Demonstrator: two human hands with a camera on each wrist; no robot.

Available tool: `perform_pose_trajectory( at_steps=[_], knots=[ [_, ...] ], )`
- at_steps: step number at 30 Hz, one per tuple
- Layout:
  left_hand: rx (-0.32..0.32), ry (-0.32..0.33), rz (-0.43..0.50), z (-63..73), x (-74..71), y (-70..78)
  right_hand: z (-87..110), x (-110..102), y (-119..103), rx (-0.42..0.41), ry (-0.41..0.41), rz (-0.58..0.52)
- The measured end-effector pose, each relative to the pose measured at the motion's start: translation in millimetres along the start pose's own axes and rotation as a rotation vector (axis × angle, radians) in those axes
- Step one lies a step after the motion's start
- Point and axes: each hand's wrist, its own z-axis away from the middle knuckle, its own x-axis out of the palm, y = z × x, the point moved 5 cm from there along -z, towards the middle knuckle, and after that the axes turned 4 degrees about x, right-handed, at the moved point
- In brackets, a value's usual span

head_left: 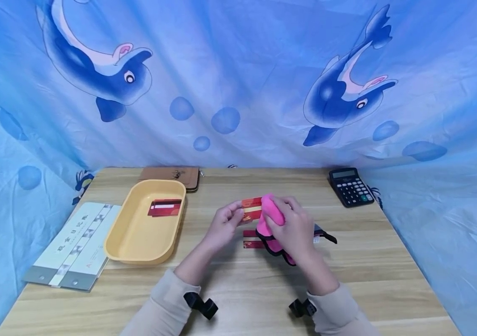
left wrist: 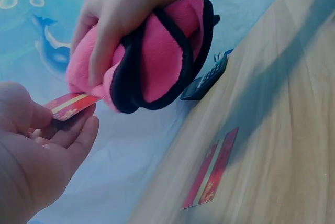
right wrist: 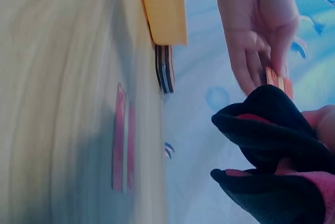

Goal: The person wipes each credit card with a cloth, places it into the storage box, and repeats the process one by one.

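Card [head_left: 252,209], red, pinched in left hand [head_left: 226,220]; cloth [head_left: 272,212], pink, gripped in right hand [head_left: 296,226]; tray [head_left: 143,238], yellow, at left

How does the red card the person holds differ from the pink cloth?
The card is thin and flat; the cloth is bunched up. The card is red with a pale yellow stripe, while the cloth is pink with black edging. The left hand pinches the card; the right hand grips the cloth. Both are held above the table, touching each other.

The pink cloth [left wrist: 163,59] hides 1 end of the raised red card [left wrist: 72,107].
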Motion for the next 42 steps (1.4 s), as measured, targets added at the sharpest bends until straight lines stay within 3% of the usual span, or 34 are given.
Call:
perform_pose_trajectory(
  at_steps=[7, 14, 18, 25, 30, 37, 42],
  knots=[
    [0.042, -0.068, -0.043, -0.1, 10.5, -2.0, 5.1, 8.8, -22.8, -0.124, -0.005, -0.104],
    [0.057, -0.054, -0.079, 1.1, 8.7, 1.2, 4.8, 4.6, -18.4, -0.076, 0.005, -0.128],
    [0.077, -0.008, -0.076, 0.1, 1.4, 5.5, 1.3, -2.2, -5.9, -0.028, 0.016, -0.104],
    [0.113, 0.165, -0.067, -1.8, -18.5, 9.3, -1.7, -15.6, 18.6, 0.043, 0.053, -0.104],
    [0.075, 0.171, -0.035, -1.8, -22.0, 9.7, -0.2, -20.0, 28.3, 0.048, 0.072, -0.139],
    [0.089, 0.18, 0.048, -7.8, -24.6, 6.8, 0.3, -23.9, 32.9, 0.043, 0.1, -0.174],
    [-0.003, 0.262, 0.085, -11.4, -27.5, -3.5, 0.1, -20.7, 25.7, -0.001, 0.081, -0.218]
  ],
)
